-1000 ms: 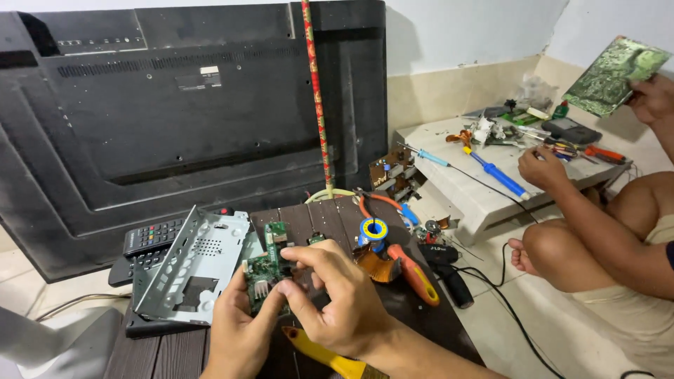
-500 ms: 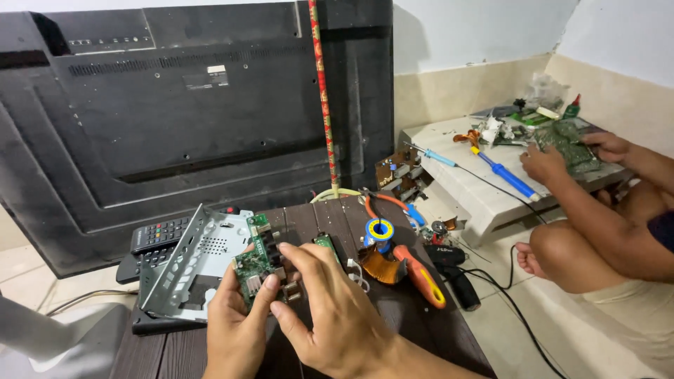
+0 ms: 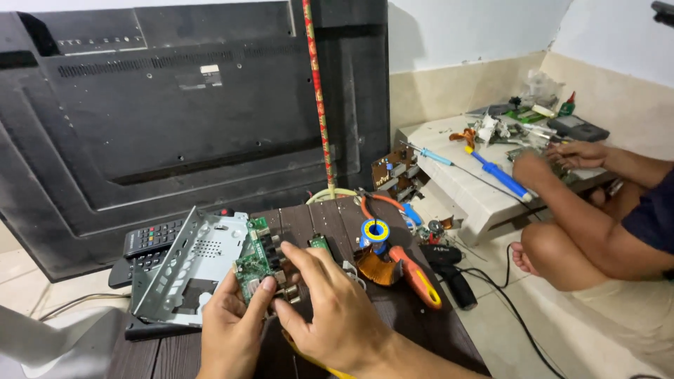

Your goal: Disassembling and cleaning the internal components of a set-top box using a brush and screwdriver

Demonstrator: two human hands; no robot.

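My left hand (image 3: 228, 330) grips a small green circuit board (image 3: 254, 261) by its lower edge, thumb on its face, over a dark wooden table (image 3: 319, 217). My right hand (image 3: 330, 309) curls over the board's right side, fingers on its metal connectors. A bent grey metal shield plate (image 3: 193, 270) lies just left of the board. Right of my hands lie a blue-and-yellow solder spool (image 3: 375, 231) and an orange-handled tool (image 3: 418, 277).
A large black TV back panel (image 3: 175, 112) leans against the wall behind. Two remote controls (image 3: 151, 242) lie at the left. A seated person (image 3: 604, 231) works at a low white bench (image 3: 463, 182) strewn with boards, with a blue screwdriver (image 3: 502, 175). Black cables cross the floor.
The view has shifted right and tilted. My hands moved the board slightly left, beside the metal plate. The other person lowered the raised green board and now has both hands down on the bench.
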